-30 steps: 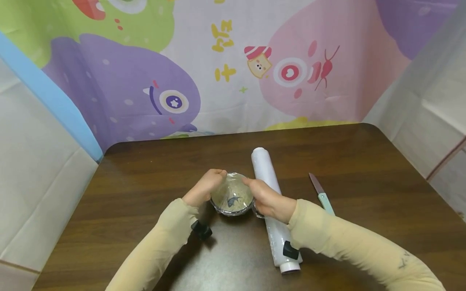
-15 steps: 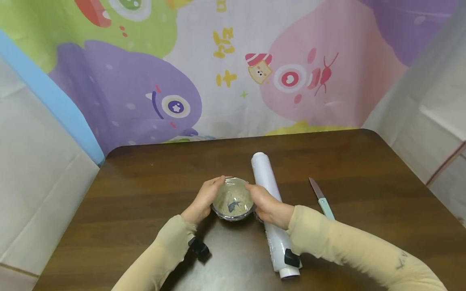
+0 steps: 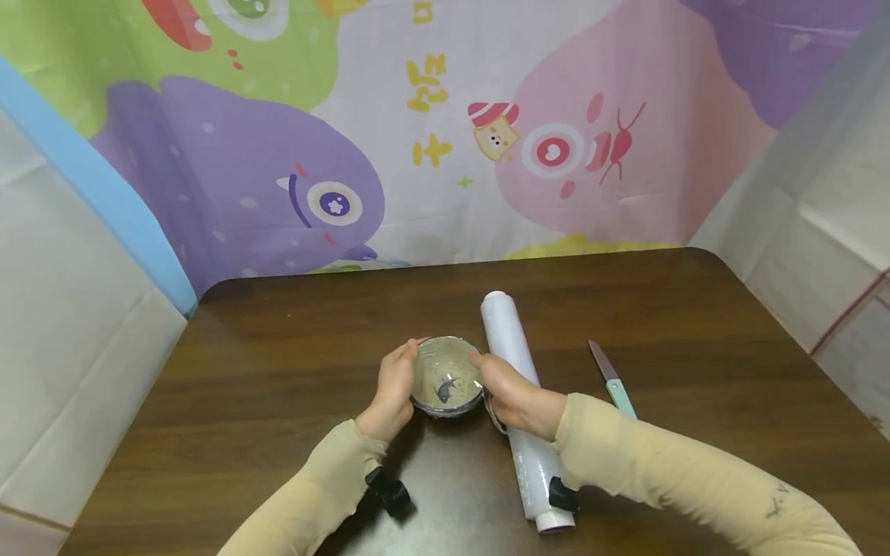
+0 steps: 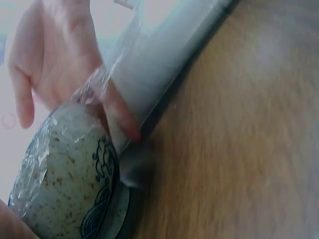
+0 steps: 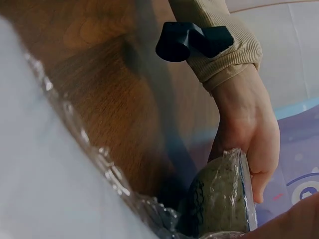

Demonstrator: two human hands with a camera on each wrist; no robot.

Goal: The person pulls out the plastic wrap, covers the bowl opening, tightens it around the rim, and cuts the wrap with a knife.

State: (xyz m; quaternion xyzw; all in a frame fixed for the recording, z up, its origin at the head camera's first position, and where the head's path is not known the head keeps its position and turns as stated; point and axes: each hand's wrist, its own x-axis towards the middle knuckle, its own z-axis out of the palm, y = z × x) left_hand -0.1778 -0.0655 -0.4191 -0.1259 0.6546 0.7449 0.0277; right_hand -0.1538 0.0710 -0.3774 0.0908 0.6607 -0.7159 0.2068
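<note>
Between my two hands is a small speckled bowl with a dark fish figure inside and blue patterns on its outer wall. Clear plastic wrap clings to its rim and bunches in creases along the side. My left hand grips the left side; the right wrist view shows its fingers bent at the bowl's wall. On the right side my right hand holds the bowl, thumb at the rim and other fingers lower down. A loose fold of wrap hangs just below that hand, beside the roll.
A long white roll of plastic wrap lies lengthwise on the brown wooden table, partly under my right wrist. Farther right rests a knife with a mint-green handle. A cartoon-printed cloth hangs behind the table.
My left hand has shifted from the bowl's upper rim down along its left side. The right hand stays at its side. The roll and knife have not moved.
</note>
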